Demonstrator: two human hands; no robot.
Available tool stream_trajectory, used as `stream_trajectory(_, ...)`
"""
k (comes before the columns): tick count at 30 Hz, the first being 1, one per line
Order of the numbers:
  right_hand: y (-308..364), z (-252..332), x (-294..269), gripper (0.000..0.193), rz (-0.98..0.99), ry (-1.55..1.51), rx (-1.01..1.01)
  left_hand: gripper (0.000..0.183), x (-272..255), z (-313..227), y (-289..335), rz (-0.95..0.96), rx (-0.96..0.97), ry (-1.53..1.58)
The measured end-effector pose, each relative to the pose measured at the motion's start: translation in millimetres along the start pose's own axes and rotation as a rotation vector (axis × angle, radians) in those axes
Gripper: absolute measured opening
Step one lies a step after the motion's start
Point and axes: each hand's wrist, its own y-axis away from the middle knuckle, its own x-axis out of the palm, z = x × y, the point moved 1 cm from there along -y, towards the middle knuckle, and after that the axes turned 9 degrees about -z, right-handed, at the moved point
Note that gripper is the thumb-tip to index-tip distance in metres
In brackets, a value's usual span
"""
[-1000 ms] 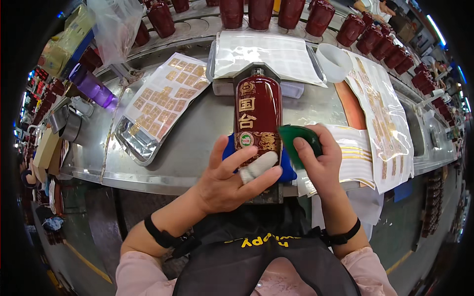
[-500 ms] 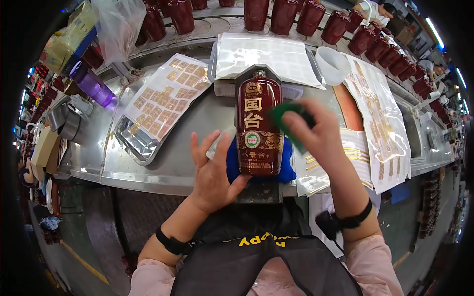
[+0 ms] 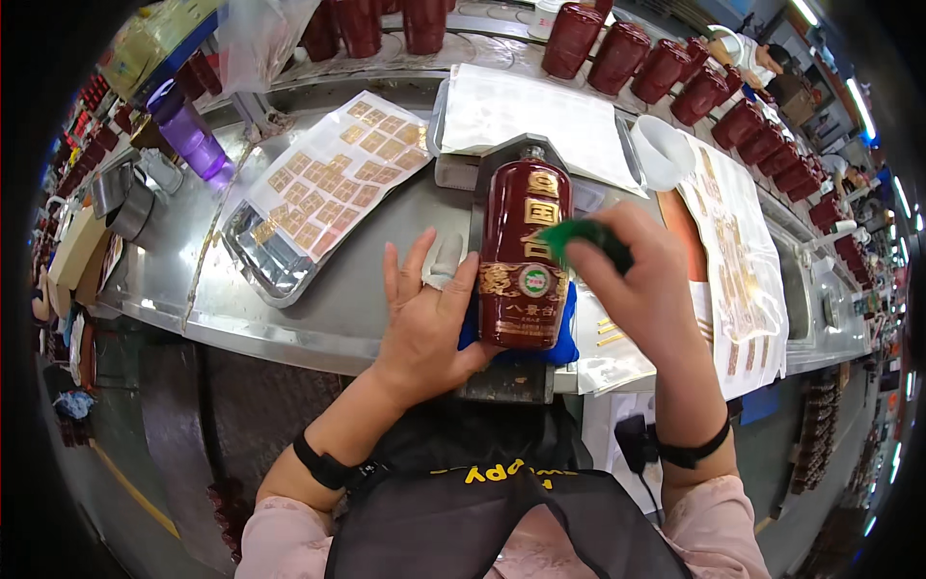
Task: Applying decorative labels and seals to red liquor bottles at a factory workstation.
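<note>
Head view: dk red btl [image 3: 506,227] w/ gold characters + round green-white emblem lies face up at front edge of metal bench [image 3: 328,333], ctr, neck pointing away from person. Blue cloth [image 3: 569,328] under its lower end; dk angular holder [image 3: 482,179] around neck end.

L hand [image 3: 417,333]: fingers spread, not wrapped round anything; thumb at btl's lower L corner, other fingers up along its L side. White finger cover [image 3: 446,259] on one finger.

R hand [image 3: 637,265]: grasping green flat tool [image 3: 593,239], thumb on top, tip over btl's R side approx. mid-height. Motion blur; can't tell if tip touches glass.

L of btl: metal tray [image 3: 273,285] w/ sheet of gold stickers [image 3: 333,179] on it, purple drink btl [image 3: 191,135] farther L. Behind: white sheets [image 3: 535,106] on 2nd tray [image 3: 439,121], white round container [image 3: 661,152] just beside, R. Far R: long sheet w/ gold pcs [image 3: 738,261]. Back: row of dk red btls [image 3: 617,58] on conveyor [image 3: 487,39]. Person wears dk apron [image 3: 444,531], pink sleeves [image 3: 285,536], black wrist straps [image 3: 323,468].
</note>
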Motion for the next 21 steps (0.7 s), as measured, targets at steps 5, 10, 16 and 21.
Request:
stream_trajectory(5, -5, -7, 1, 0.018, -0.063, 0.065, 0.018, 0.089, -2, -4, -3, -0.096, 0.052, 0.042)
stream_trajectory(10, 2, -7, 8, 0.014, -0.076, -0.019, 0.025, 0.090, 9, 3, 1, -0.049, -0.013, 0.100)
stream_trajectory(16, 35, 26, 5, 0.034, 0.327, -0.175, -0.403, 0.093, 6, 1, 0, -0.083, -0.004, 0.071)
stream_trajectory(21, 39, 8, 10, 0.038, 0.087, 0.059, -0.430, 0.094, 12, 1, 3, -0.057, -0.066, 0.130)
